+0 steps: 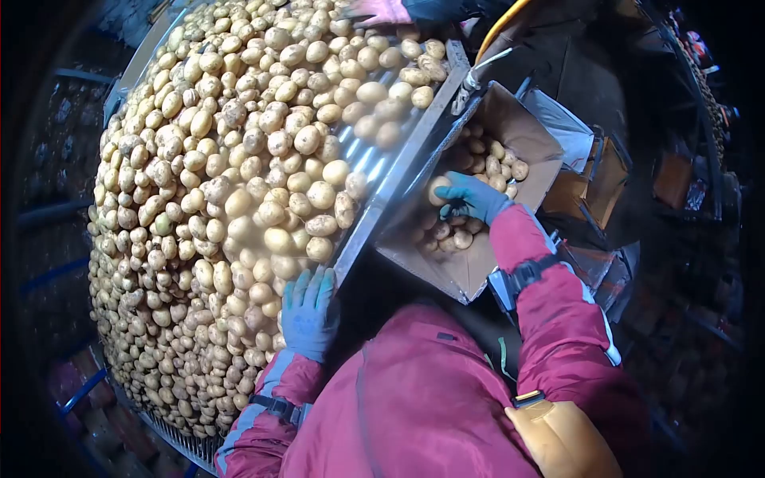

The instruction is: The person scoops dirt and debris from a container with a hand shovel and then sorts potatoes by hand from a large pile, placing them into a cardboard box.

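Crowding a metal-rimmed table [382,203], a great heap of potatoes [199,199] fills most of the view's left half. At the heap's right side a shiny, ribbed patch of surface [362,155] shows through, and the straight metal rim runs between the heap and an open cardboard box [522,131]. At the rim's far corner, a pale cord [464,97] is knotted near a curved yellow hose [502,28]. Another person's hand [381,11] lies at the heap's far edge. Beyond the box are a whitish panel [564,131] and a brown carton [610,183], in dim surroundings.

The wearer's left hand [309,312], in a blue glove, is open, its fingers extended together at the near edge of the heap, beside the rim. The right hand [474,197], gloved alike, is over the box with its fingers curved; a single potato [439,191] is at its fingertips, though whether it is gripped cannot be told. More potatoes lie in the box below.

The potatoes are round to oval, pale yellow, many smudged with brown soil. The box has flat, matte tan walls. The wearer's magenta jacket [422,390] looks soft and creased, with a smooth tan pad [566,438] against it.
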`<control>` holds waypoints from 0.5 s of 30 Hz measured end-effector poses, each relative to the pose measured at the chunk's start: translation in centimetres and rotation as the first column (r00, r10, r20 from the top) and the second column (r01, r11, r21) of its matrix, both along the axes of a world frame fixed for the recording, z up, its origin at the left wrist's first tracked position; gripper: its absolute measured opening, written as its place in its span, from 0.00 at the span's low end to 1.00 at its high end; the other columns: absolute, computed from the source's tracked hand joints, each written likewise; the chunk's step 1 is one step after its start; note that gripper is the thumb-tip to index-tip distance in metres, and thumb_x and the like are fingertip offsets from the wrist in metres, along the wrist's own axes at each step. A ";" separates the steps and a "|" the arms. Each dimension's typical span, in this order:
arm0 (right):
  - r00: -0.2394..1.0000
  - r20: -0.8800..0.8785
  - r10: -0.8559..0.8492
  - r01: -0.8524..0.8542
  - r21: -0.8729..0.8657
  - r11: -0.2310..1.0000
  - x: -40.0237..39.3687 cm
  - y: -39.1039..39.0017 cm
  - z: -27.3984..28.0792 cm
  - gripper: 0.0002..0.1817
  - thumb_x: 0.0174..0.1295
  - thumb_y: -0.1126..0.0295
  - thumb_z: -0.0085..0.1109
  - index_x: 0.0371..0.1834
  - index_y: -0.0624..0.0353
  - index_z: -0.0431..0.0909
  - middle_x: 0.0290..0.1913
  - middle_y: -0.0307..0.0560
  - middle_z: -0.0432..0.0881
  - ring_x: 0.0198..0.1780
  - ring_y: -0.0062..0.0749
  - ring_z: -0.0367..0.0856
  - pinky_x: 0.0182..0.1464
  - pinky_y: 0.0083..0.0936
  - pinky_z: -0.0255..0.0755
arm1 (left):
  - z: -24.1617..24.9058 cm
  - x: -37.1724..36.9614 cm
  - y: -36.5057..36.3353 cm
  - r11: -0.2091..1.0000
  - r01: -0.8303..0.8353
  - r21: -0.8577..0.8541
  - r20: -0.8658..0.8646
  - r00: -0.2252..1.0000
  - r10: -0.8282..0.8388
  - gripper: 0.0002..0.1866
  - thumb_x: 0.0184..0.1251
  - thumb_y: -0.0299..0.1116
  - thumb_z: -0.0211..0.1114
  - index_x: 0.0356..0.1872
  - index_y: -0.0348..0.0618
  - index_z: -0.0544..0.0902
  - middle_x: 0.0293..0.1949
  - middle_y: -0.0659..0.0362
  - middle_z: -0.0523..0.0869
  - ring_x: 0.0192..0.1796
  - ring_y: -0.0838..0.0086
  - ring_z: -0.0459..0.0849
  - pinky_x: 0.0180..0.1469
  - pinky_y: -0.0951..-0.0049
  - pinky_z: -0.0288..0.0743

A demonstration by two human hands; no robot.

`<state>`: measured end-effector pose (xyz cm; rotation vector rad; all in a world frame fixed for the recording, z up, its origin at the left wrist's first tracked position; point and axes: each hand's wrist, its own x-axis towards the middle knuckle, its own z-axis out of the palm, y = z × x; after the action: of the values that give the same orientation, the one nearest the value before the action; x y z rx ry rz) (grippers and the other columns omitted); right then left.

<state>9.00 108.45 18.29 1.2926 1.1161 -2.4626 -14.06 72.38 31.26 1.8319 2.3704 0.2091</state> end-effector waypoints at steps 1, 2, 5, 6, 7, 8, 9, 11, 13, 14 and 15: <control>0.990 -0.103 -0.092 0.087 -0.055 0.995 0.6 -0.3 2.7 0.30 0.65 0.71 0.69 0.70 0.61 0.74 0.64 0.51 0.81 0.52 0.34 0.88 0.50 0.24 0.83 | -0.1 -0.1 0.2 1.000 0.007 0.006 -0.001 1.000 -0.007 0.29 0.64 0.34 0.67 0.69 0.48 0.79 0.64 0.56 0.83 0.64 0.54 0.81 0.68 0.48 0.71; 0.976 -0.203 -0.081 0.081 -0.008 0.997 0.9 -0.6 4.6 0.32 0.65 0.70 0.69 0.73 0.61 0.70 0.66 0.50 0.79 0.53 0.36 0.87 0.53 0.26 0.83 | -0.1 -0.1 0.2 1.000 0.011 0.000 0.001 1.000 -0.011 0.29 0.64 0.34 0.67 0.69 0.48 0.78 0.64 0.55 0.83 0.64 0.54 0.81 0.68 0.48 0.71; 0.907 -0.417 -0.054 0.096 0.082 0.992 1.9 -1.5 8.6 0.37 0.66 0.70 0.71 0.77 0.60 0.64 0.69 0.47 0.75 0.58 0.39 0.85 0.61 0.31 0.82 | -0.3 0.2 0.1 1.000 0.014 0.011 -0.017 1.000 -0.014 0.29 0.64 0.33 0.66 0.69 0.48 0.78 0.64 0.55 0.83 0.64 0.53 0.81 0.69 0.48 0.71; 0.895 -0.441 -0.062 0.105 0.074 0.992 2.3 -1.6 9.4 0.37 0.65 0.71 0.71 0.76 0.60 0.65 0.68 0.48 0.76 0.60 0.39 0.85 0.64 0.31 0.80 | -0.3 0.4 0.0 1.000 0.017 0.010 -0.016 1.000 -0.017 0.30 0.64 0.33 0.67 0.69 0.47 0.78 0.65 0.55 0.83 0.65 0.53 0.81 0.69 0.48 0.70; 0.882 -0.467 -0.068 0.112 0.066 0.992 2.6 -1.8 10.3 0.36 0.65 0.72 0.71 0.75 0.60 0.66 0.68 0.48 0.76 0.61 0.39 0.84 0.66 0.32 0.79 | -0.4 0.4 -0.1 1.000 0.018 0.008 -0.017 1.000 -0.018 0.30 0.64 0.33 0.67 0.69 0.47 0.78 0.65 0.56 0.83 0.65 0.53 0.81 0.69 0.48 0.70; 0.859 -0.505 -0.082 0.105 0.018 0.994 2.9 -1.9 11.6 0.37 0.63 0.74 0.72 0.75 0.62 0.67 0.67 0.49 0.77 0.63 0.40 0.84 0.66 0.33 0.79 | -0.5 0.3 -0.1 1.000 0.018 0.006 -0.020 1.000 -0.018 0.30 0.64 0.33 0.67 0.69 0.47 0.78 0.65 0.56 0.83 0.65 0.53 0.81 0.69 0.48 0.70; 0.843 -0.532 -0.080 0.111 0.026 0.994 3.2 -2.1 11.3 0.36 0.63 0.74 0.72 0.75 0.62 0.67 0.67 0.49 0.77 0.63 0.40 0.84 0.66 0.33 0.79 | -0.8 0.3 -0.2 1.000 0.022 0.011 -0.023 0.999 -0.022 0.30 0.63 0.33 0.67 0.70 0.47 0.77 0.65 0.56 0.83 0.65 0.53 0.80 0.70 0.48 0.70; 0.811 -0.581 -0.071 0.117 0.041 0.992 3.2 -2.6 11.1 0.36 0.62 0.74 0.71 0.74 0.62 0.68 0.66 0.49 0.78 0.62 0.41 0.84 0.66 0.33 0.79 | -0.8 0.4 -0.3 0.999 0.024 0.021 -0.027 0.999 -0.023 0.31 0.63 0.33 0.67 0.70 0.47 0.77 0.65 0.56 0.82 0.66 0.53 0.80 0.70 0.47 0.69; 0.802 -0.556 -0.219 0.217 -0.069 0.974 3.6 -3.8 11.5 0.29 0.67 0.69 0.66 0.71 0.63 0.72 0.63 0.49 0.81 0.60 0.41 0.85 0.62 0.34 0.82 | -0.4 0.4 -0.4 0.999 0.034 0.013 -0.048 0.998 -0.033 0.32 0.62 0.33 0.68 0.70 0.47 0.77 0.65 0.55 0.82 0.68 0.53 0.79 0.71 0.48 0.69; 0.799 -0.527 -0.288 0.258 -0.132 0.957 3.9 -4.5 11.6 0.27 0.69 0.67 0.65 0.70 0.63 0.73 0.62 0.50 0.81 0.59 0.41 0.85 0.60 0.35 0.83 | -0.2 0.5 -0.3 0.999 0.035 0.007 -0.053 0.998 -0.034 0.32 0.61 0.34 0.68 0.71 0.47 0.76 0.65 0.56 0.82 0.68 0.53 0.79 0.71 0.48 0.68; 0.794 -0.493 -0.356 0.300 -0.191 0.935 4.2 -5.0 11.6 0.26 0.70 0.65 0.63 0.69 0.63 0.74 0.61 0.50 0.82 0.58 0.40 0.86 0.59 0.35 0.83 | -0.1 0.7 -0.3 0.999 0.037 0.002 -0.056 0.998 -0.037 0.33 0.61 0.34 0.68 0.71 0.47 0.76 0.65 0.56 0.82 0.68 0.53 0.78 0.71 0.48 0.68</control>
<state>13.21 103.48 29.92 0.8580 0.8858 -3.2183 -13.39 72.07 31.17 1.9053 2.3717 0.1596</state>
